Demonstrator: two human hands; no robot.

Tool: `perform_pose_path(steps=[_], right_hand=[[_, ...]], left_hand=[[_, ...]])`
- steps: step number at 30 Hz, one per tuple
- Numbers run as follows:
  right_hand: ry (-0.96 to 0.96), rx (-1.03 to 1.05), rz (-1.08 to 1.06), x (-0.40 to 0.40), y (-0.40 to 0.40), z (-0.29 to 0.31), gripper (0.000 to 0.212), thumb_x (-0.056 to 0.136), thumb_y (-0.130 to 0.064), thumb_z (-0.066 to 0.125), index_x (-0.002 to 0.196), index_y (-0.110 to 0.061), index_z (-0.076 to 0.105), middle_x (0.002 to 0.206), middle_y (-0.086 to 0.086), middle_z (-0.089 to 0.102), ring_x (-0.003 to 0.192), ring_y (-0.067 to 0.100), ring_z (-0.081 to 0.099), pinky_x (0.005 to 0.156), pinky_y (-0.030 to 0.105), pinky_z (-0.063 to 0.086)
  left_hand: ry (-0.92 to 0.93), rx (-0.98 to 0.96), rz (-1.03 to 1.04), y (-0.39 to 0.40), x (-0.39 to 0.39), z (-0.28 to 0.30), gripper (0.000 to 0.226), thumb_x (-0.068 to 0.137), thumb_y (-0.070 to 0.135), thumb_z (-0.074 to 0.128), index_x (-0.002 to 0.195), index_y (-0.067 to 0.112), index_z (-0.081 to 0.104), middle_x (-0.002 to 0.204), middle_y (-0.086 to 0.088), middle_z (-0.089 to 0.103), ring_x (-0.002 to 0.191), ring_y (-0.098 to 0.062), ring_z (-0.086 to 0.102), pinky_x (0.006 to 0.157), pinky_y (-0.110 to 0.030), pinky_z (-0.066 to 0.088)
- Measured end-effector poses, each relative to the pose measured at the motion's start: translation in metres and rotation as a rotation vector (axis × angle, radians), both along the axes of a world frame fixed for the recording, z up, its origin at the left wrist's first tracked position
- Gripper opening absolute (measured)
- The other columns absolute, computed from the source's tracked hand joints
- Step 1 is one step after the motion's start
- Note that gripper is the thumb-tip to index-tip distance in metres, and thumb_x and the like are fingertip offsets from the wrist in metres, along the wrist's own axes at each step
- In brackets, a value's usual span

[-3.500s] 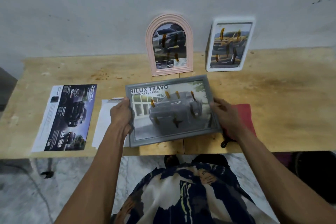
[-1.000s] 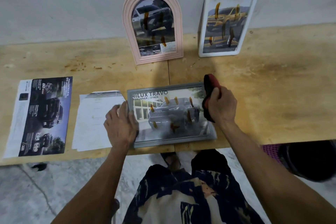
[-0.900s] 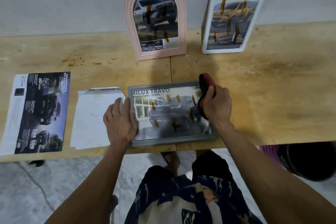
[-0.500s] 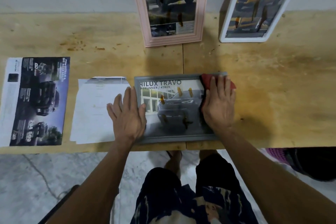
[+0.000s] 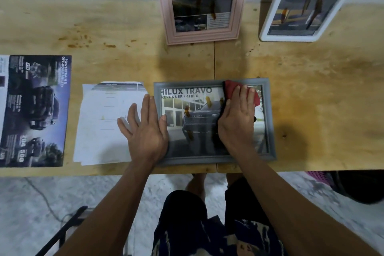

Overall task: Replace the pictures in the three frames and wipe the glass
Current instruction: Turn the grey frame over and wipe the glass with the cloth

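With the flat left hand (image 5: 145, 129) bracing the grey rectangular picture frame (image 5: 214, 120) on the wooden tabletop (image 5: 311, 93), the right hand (image 5: 236, 118), fingers straight, should press the red cloth (image 5: 230, 89) evenly across the seemingly streaked glass.

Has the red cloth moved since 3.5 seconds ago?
Yes. The red cloth went from the table right of the grey frame onto its glass.

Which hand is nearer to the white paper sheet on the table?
Left. The left hand lies flat, its fingers over the right edge of the white paper sheet. The right hand presses a red cloth on the grey frame, further right.
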State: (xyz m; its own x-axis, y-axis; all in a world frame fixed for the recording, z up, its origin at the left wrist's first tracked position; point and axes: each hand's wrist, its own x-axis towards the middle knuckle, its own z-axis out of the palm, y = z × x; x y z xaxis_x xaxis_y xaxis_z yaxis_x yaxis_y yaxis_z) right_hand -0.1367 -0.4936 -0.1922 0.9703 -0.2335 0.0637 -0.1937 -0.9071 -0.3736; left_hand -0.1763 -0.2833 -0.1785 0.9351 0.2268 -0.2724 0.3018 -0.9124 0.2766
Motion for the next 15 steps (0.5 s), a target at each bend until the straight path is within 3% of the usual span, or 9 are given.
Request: perform_pose_path(steps=[15], right_hand=[[0.047,0.160,0.149,-0.007,0.077,0.011,0.053,0.101,-0.022,0.027,0.146,0.005,0.035,0.156,0.020,0.026,0.149,0.034,0.012,0.122,0.041,0.012]], left_hand=[[0.001,-0.007,0.016,-0.002,-0.001,0.000,0.057,0.106,0.047,0.017,0.159,0.027,0.009,0.165,0.014,0.005,0.151,-0.025,0.001,0.115,-0.062,-0.006]])
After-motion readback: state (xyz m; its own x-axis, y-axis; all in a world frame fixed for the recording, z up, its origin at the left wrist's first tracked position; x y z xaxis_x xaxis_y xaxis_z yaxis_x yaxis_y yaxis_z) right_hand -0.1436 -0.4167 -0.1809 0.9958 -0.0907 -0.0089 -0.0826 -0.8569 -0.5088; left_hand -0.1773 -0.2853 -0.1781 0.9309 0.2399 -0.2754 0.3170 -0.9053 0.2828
